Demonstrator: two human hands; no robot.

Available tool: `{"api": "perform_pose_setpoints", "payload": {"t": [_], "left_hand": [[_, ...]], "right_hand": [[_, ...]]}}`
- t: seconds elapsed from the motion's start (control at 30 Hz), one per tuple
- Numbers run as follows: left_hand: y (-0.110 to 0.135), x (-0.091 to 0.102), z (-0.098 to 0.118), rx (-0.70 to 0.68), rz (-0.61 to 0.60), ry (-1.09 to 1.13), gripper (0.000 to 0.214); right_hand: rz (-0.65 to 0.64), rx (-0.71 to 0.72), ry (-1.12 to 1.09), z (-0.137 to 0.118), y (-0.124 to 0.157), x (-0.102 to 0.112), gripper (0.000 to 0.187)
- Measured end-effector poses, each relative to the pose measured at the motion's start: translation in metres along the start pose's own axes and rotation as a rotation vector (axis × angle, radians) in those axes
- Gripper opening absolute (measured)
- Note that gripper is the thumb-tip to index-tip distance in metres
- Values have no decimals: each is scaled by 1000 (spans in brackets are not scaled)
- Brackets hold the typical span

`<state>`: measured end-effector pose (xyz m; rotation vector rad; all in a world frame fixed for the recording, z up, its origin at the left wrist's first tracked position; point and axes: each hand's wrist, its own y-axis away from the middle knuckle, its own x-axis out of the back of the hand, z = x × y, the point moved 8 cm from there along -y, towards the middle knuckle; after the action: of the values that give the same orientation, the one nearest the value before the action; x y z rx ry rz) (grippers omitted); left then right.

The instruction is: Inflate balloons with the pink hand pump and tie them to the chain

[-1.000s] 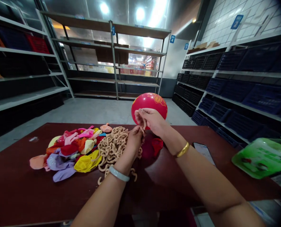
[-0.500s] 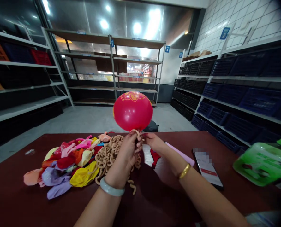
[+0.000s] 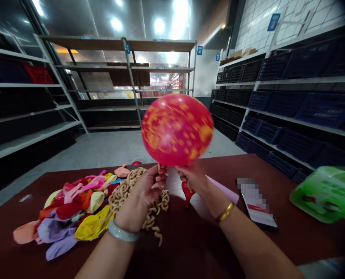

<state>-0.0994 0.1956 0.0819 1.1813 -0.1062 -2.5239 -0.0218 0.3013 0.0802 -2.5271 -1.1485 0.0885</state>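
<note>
A red inflated balloon [image 3: 177, 130] with yellow print, blurred by motion, stands above both my hands. My right hand [image 3: 194, 179] is closed at its underside, with the fingertips smeared and the neck hidden. Against the balloon's lower left, my left hand [image 3: 149, 184] pinches thumb and finger together; what lies between them is too small to make out. Beside and below the left hand is a heap of tan, curly cords [image 3: 126, 195]. A limp red balloon [image 3: 187, 192] lies under my right hand.
Limp balloons of several colours [image 3: 70, 209] are heaped on the brown table [image 3: 190, 248] at left. To the right lie a pinkish-purple strip [image 3: 223, 190], a phone [image 3: 256, 205] and a green pack [image 3: 323, 193]. Shelves with dark crates [image 3: 288, 151] stand beyond.
The balloon has turned, showing more print, and moved right and nearer. My left hand has shifted left, away from the balloon's middle; my right hand has come closer under it.
</note>
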Motion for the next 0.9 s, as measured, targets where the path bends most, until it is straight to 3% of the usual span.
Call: {"api": "perform_pose_setpoints", "payload": {"t": [0.07, 0.13, 0.3, 0.43, 0.67, 0.9], "left_hand": [[-7, 8, 0, -38, 6, 0, 10], [-14, 18, 3, -155, 49, -77, 11], [-18, 41, 11, -477, 262, -417, 26], [-12, 39, 11, -600, 261, -505, 25], [0, 34, 16, -699, 276, -626, 25], [7, 29, 19, -776, 331, -802, 25]], "right_hand": [[-8, -140, -144, 7, -4, -5, 31], [25, -149, -140, 2, -5, -10, 26], [129, 309, 363, -48, 10, -25, 16], [44, 514, 449, -66, 25, -42, 8], [-70, 546, 399, -72, 27, -45, 11], [52, 497, 353, -66, 22, -33, 7]]}}
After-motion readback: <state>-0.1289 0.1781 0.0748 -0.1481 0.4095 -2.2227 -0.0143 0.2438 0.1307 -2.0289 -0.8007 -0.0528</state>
